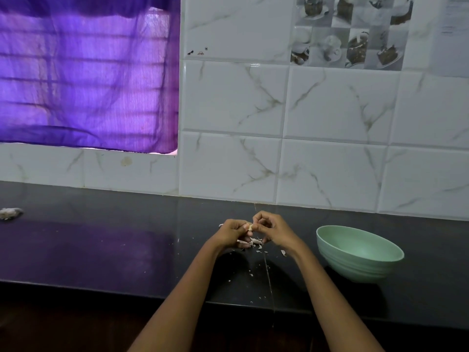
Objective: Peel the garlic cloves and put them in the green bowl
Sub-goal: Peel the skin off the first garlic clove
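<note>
Two bare hands meet over a dark stone kitchen counter (101, 250), working a single garlic clove (250, 227) held between them just above the surface. The left hand (234, 232) has its fingers curled inward and pinches the pale clove at its fingertips. The right hand (271, 228) is curled as well, its thumb and forefinger closed on the clove's other side, so that the two hands touch at the clove. How much skin remains on the clove is too small to tell.

Beneath and just in front of the hands lies a scatter of papery garlic skins (255, 242), with smaller flakes (251, 275) trailing toward the counter's near edge and one loose piece (283, 252) beside the right wrist.

The green bowl (359, 252) stands upright on the counter to the right of the hands, near the right forearm but apart from it. The visible part of its inside shows nothing in it; the near inner wall is hidden by the rim.

Far to the left, near the frame's edge, a small whitish clump (10, 213) rests on the counter; what it is cannot be made out. Behind the counter rises a wall of white marble-veined tiles (330, 102), with a decorative panel of cups and cakes (350, 31) at upper right. A purple curtain (86, 72) covers a window at upper left, casting a violet sheen on the counter below.
</note>
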